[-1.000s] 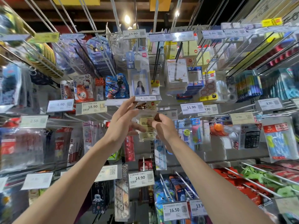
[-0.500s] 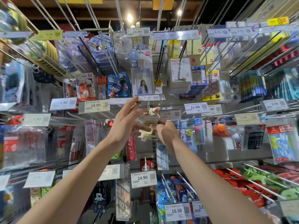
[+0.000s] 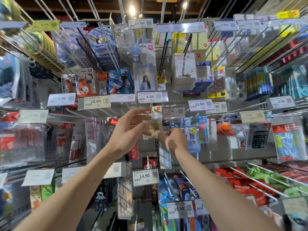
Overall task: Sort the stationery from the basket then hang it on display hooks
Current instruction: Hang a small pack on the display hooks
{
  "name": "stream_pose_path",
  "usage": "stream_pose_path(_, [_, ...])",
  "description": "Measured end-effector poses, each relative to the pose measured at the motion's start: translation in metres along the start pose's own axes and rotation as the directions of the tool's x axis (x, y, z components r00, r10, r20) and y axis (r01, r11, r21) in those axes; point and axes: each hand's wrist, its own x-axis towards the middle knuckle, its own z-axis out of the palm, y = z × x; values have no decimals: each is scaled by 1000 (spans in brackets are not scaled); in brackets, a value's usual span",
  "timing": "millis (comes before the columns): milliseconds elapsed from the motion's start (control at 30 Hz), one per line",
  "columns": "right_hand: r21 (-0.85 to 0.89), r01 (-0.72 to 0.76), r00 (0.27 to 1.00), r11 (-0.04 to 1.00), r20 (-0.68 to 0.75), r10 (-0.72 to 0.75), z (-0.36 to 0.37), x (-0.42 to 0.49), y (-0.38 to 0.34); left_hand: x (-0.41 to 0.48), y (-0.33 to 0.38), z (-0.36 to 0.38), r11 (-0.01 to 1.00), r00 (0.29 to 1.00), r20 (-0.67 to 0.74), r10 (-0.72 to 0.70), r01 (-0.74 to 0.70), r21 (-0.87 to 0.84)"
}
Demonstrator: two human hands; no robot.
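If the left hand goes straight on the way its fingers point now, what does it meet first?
Likely the small clear packet that the right hand pinches; the left hand looks almost against it, though blurred.

Stationery shop: racks of hooks (image 3: 164, 57) w/ packaged goods, price tags e.g. 4.50 tag (image 3: 152, 97) at 12 o'clock, sticky notes (image 3: 199, 41) 1 o'clock, calculator (image 3: 260, 139) 3 o'clock

We face a wall rack (image 3: 233, 154) bristling with long metal hooks (image 3: 164, 57), most tipped with a price tag (image 3: 151, 97). Hanging from them we see an ID card holder (image 3: 145, 77) at centre, a cartoon-cat pack (image 3: 85, 81) to its left, yellow sticky notes (image 3: 199, 42) up right, and a boxed calculator (image 3: 259, 137) lower right.
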Motion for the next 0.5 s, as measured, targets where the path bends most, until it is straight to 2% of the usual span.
stream_pose_path(67, [-151,39,998,988,-51,-47,0,-9,5,-2,-13,-3,992,1000,26,-4,1,125])
stream_pose_path(100, [-173,64,996,983,-52,-74,1,-14,8,-3,-20,-4,981,999,47,-26,17,191])
stream_pose_path(267, [-123,224,972,967,96,-213,-1,-39,14,-7,-46,-13,886,984,105,-141,78,456])
stream_pose_path(400, [-35,313,936,949,179,-302,-2,-49,13,-3,-65,-23,839,958,162,-235,116,532])
stream_pose_path(500, [-84,320,924,944,249,-291,1,-43,6,1,-76,-30,821,922,200,-331,176,544])
